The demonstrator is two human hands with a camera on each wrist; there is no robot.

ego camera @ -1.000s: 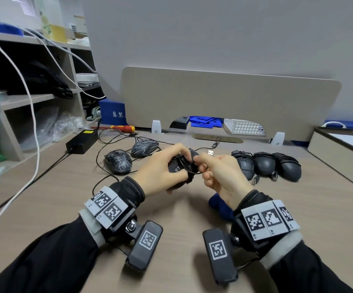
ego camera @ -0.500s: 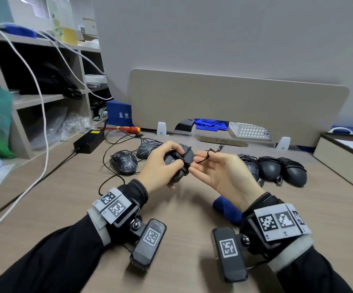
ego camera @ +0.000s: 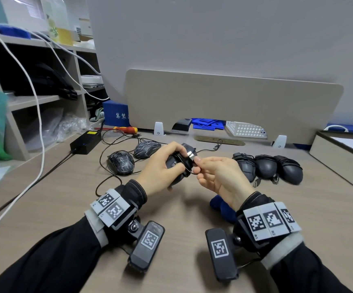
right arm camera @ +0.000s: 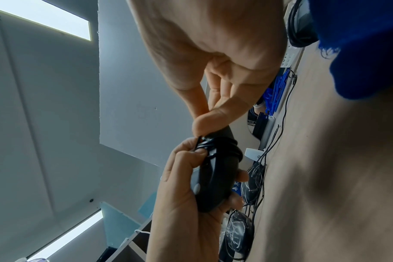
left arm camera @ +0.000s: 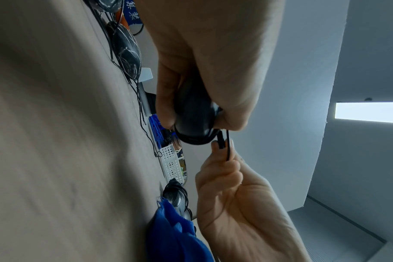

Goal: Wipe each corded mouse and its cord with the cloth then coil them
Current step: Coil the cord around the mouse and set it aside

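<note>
Chinese characters mark the blue box (ego camera: 116, 113). Left hand (ego camera: 160, 172) grips the mouse (ego camera: 176, 166); right hand (ego camera: 220, 176), previously holding cord, now pinches its plug (ego camera: 190, 155).

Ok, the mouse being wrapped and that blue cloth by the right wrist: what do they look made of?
The mouse, held in the left hand, looks like hard dark plastic with a smooth, slightly glossy shell showing soft highlights. Its cord seems rubbery, bending into tight loops. The blue cloth looks like soft woven fabric, with frayed threads at its edge.
</note>
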